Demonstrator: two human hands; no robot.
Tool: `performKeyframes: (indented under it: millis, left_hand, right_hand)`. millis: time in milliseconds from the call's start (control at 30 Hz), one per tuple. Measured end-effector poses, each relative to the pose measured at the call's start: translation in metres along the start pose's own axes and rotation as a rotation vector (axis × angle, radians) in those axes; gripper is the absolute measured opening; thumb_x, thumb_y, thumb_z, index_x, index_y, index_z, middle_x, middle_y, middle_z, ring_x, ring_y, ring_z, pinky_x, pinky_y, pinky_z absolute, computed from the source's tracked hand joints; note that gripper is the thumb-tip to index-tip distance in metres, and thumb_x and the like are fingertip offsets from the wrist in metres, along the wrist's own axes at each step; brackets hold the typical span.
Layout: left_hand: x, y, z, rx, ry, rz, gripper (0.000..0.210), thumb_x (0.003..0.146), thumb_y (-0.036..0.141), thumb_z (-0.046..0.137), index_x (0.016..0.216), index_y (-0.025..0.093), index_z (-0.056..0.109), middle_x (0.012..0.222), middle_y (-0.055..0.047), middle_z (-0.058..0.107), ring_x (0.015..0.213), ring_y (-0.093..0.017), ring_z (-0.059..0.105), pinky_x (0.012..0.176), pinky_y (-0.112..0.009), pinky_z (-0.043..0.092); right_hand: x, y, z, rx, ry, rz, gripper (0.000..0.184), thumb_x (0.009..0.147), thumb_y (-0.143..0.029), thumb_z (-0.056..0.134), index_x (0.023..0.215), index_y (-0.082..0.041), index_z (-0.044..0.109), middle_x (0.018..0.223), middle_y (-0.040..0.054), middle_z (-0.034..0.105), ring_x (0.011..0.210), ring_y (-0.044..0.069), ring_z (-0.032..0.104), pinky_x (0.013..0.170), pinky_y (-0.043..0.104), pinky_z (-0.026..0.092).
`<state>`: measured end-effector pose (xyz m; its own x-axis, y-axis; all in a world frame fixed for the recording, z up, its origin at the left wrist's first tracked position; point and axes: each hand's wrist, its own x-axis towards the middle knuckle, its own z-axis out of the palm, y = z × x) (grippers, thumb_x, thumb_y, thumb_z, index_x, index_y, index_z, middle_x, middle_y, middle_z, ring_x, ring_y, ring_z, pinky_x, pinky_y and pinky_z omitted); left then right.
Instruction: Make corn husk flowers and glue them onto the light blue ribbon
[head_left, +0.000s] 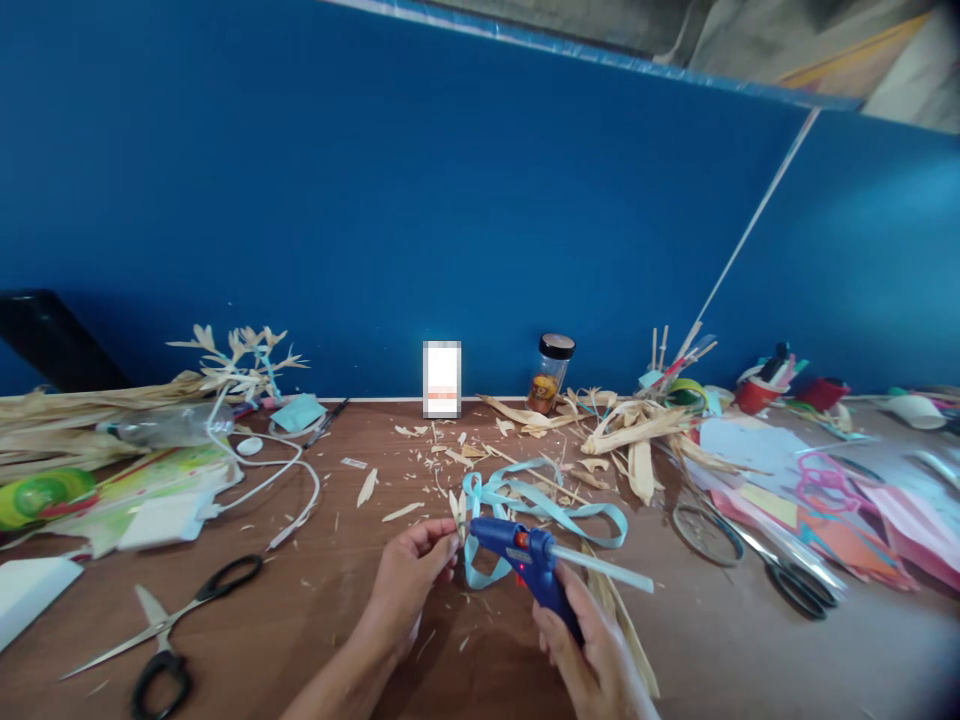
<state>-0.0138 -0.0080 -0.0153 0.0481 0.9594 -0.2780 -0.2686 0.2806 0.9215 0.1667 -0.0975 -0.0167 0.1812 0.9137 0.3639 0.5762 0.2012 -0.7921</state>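
My right hand [581, 635] is wrapped round the handle of a blue glue gun [517, 550], whose nozzle points left. A pale glue stick [604, 568] sticks out of its back end, and a small red light shows on its side. Between the thumb and fingers of my left hand [416, 575], a pale piece of dried husk [458, 506] stands upright, right at the nozzle. Whether the nozzle touches it I cannot tell. Behind and beside the gun lies a looped light blue ribbon [589, 515].
Open scissors [161, 627] lie at the left, near a white cable [304, 480] and a plastic bottle [172, 427]. Husk flowers [244, 350] stand behind. A lidded jar [551, 372] stands by the blue wall. Right are husks [637, 430], black-handled scissors [799, 585] and coloured paper [757, 445].
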Motion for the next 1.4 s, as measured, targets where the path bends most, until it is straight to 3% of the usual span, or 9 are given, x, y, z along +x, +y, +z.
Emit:
performKeyframes:
  millis: [300, 700, 900, 1033, 1167, 1400]
  left_hand:
    - [-0.001, 0.001, 0.001, 0.012, 0.003, -0.005, 0.023, 0.06, 0.028, 0.069, 0.078, 0.013, 0.065, 0.06, 0.0, 0.06, 0.05, -0.006, 0.047, 0.048, -0.017, 0.037]
    - [-0.003, 0.005, 0.004, 0.017, 0.039, -0.024, 0.023, 0.057, 0.027, 0.069, 0.075, 0.014, 0.064, 0.054, 0.003, 0.058, 0.048, -0.006, 0.047, 0.047, -0.017, 0.036]
    - [-0.002, 0.005, 0.004, -0.001, 0.021, -0.015, 0.027, 0.055, 0.03, 0.071, 0.074, 0.012, 0.064, 0.052, 0.002, 0.057, 0.045, -0.006, 0.045, 0.046, -0.018, 0.034]
    - [0.0, 0.003, 0.003, -0.013, 0.018, 0.001, 0.027, 0.054, 0.03, 0.072, 0.074, 0.013, 0.064, 0.055, 0.001, 0.059, 0.046, -0.006, 0.046, 0.046, -0.018, 0.035]
    - [0.0, 0.002, 0.003, -0.004, 0.018, -0.005, 0.026, 0.056, 0.029, 0.071, 0.075, 0.012, 0.064, 0.055, 0.001, 0.059, 0.047, -0.006, 0.046, 0.046, -0.017, 0.035]
    - [0.0, 0.001, 0.002, 0.009, 0.022, -0.016, 0.025, 0.058, 0.028, 0.07, 0.076, 0.012, 0.064, 0.056, 0.001, 0.059, 0.047, -0.006, 0.046, 0.047, -0.017, 0.035]
  right_hand:
    - [-0.001, 0.001, 0.0, 0.013, -0.039, 0.013, 0.041, 0.082, -0.04, 0.045, 0.118, -0.021, 0.05, 0.078, 0.0073, 0.066, 0.079, 0.024, 0.062, 0.064, 0.034, 0.053]
    - [0.005, -0.014, -0.005, 0.145, -0.089, 0.06, 0.033, 0.085, -0.037, 0.041, 0.114, -0.023, 0.047, 0.07, 0.0033, 0.061, 0.053, 0.016, 0.056, 0.05, 0.025, 0.05]
    - [-0.005, 0.001, 0.001, 0.052, -0.005, 0.025, 0.038, 0.08, -0.041, 0.048, 0.113, -0.024, 0.051, 0.084, 0.0063, 0.066, 0.073, 0.022, 0.061, 0.059, 0.031, 0.053]
    - [-0.004, 0.002, 0.003, 0.031, 0.006, 0.015, 0.039, 0.081, -0.042, 0.047, 0.115, -0.024, 0.051, 0.082, 0.0063, 0.067, 0.079, 0.024, 0.062, 0.064, 0.033, 0.053]
    - [0.0, -0.003, 0.001, 0.044, -0.036, 0.032, 0.039, 0.082, -0.042, 0.045, 0.115, -0.023, 0.052, 0.079, 0.0059, 0.066, 0.072, 0.022, 0.062, 0.061, 0.031, 0.053]
    - [0.001, -0.008, 0.003, 0.077, 0.014, 0.077, 0.041, 0.082, -0.044, 0.042, 0.115, -0.022, 0.052, 0.075, 0.0049, 0.066, 0.056, 0.018, 0.059, 0.052, 0.028, 0.051]
